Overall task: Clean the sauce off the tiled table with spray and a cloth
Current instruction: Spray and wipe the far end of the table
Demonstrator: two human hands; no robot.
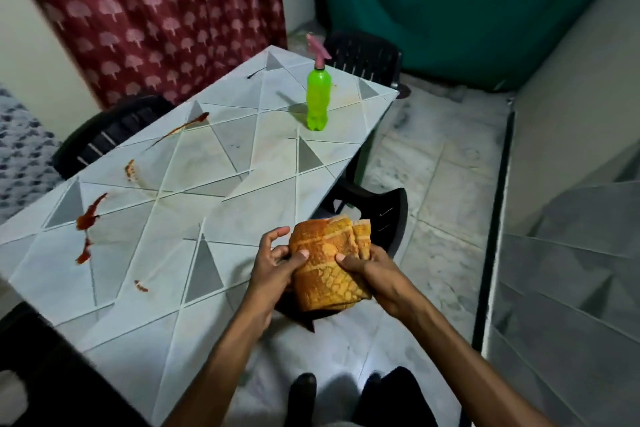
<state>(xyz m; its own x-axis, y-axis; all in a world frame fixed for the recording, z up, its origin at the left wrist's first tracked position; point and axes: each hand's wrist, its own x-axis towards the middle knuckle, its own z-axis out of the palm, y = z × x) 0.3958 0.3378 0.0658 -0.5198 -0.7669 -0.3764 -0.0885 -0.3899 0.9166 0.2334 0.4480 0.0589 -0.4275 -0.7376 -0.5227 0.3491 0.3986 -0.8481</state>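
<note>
Across the left and middle of the frame runs the tiled counter point(242, 135). Red sauce smears point(90, 215) lie along its left side, from a long streak near the upper-left edge down to a small dab at the lower left. None of them looks wiped, so the cleaning proper seems not yet begun.

At the lower centre, over the counter's near right edge and a black chair point(388, 215) below it, an orange folded cloth point(329, 274) is held in the air between both hands. The step in hand appears to be bunching or refolding it into a pad.

A green spray bottle point(318, 100) with a pink nozzle stands upright at the far end, upper centre, well apart from hands and sauce alike. The next move likely calls for freeing one hand to reach far forward for it, then carrying it left to the smears.

The left hand point(273, 267) presses its thumb on the cloth's front, the other fingers curled at its side and the forefinger lifted clear. The right hand point(367, 270) pinches the cloth's right edge, thumb on top and fingers wrapped behind.
</note>
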